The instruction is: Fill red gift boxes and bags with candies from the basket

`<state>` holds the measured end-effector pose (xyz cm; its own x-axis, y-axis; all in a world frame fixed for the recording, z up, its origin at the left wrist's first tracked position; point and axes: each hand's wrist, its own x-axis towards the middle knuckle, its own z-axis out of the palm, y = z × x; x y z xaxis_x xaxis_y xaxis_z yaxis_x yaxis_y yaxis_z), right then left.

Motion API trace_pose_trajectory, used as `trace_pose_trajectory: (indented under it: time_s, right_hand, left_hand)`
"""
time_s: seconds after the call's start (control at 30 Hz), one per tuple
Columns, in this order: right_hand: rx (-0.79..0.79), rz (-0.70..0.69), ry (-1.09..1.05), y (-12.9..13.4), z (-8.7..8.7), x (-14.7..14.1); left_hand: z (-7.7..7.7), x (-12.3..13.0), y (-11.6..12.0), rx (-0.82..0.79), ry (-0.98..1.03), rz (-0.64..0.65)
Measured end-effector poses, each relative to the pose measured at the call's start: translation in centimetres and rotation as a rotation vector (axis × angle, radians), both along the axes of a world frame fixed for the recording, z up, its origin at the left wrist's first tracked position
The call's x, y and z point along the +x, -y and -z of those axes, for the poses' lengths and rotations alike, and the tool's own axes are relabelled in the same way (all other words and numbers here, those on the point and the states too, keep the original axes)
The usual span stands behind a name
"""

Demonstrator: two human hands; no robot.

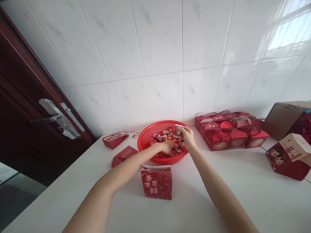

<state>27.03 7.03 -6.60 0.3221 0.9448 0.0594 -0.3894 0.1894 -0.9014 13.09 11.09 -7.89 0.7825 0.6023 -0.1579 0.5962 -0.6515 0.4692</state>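
Note:
A red plastic basket (147,129) with a perforated wall holds many wrapped candies (166,132). My left hand (168,148) reaches down among them, its fingers stretched out and their tips partly hidden by the wrappers. At the basket's right side, my right hand (188,136) has thumb and fingers pinched on a wrapped candy (179,130) with a dark, pale-edged wrapper. In front of the basket, between my forearms, a red gift box (156,183) with white characters stands upright, its top open.
Several filled-out red gift boxes (218,139) with handles stand in rows at the right. Past them are an open patterned box (289,158) and a cardboard carton (279,119). Left of the basket lie two red boxes (115,139). Behind is a tiled wall; a door (31,106) is at left.

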Motion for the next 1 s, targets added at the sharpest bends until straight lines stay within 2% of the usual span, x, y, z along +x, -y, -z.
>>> trace_pose_trajectory:
  time_s: [0.1, 0.23, 0.37, 0.5, 0.6, 0.8, 1.0]
  right_hand:
    - [-0.01, -0.013, -0.022, 0.1, -0.1, 0.0]
    - [-0.009, -0.021, -0.038, 0.0, -0.1, 0.0]
    - [0.001, -0.035, -0.044, -0.1, -0.1, 0.1]
    - [0.004, -0.052, -0.043, 0.1, 0.1, 0.2]
    - [0.0, -0.048, -0.051, 0.2, 0.1, 0.1]
    - [-0.013, -0.052, -0.053, 0.4, -0.1, 0.0]
    - [-0.014, -0.053, -0.039, 0.5, 0.0, 0.0]
  left_hand:
    - [0.2, -0.1, 0.0, -0.057, -0.043, 0.013]
    - [0.0, -0.9, -0.4, -0.092, 0.028, -0.012]
    - [-0.6, -2.1, -1.3, -0.095, 0.221, -0.145]
    - [-1.2, -2.7, -1.8, -0.076, 0.506, -0.291]
    - [-1.5, -2.8, -1.8, -0.06, 0.659, -0.322]
    - [-1.9, -2.7, -1.4, 0.006, 0.752, -0.34]
    - [-1.7, -2.8, -1.2, 0.067, 0.8, -0.462]
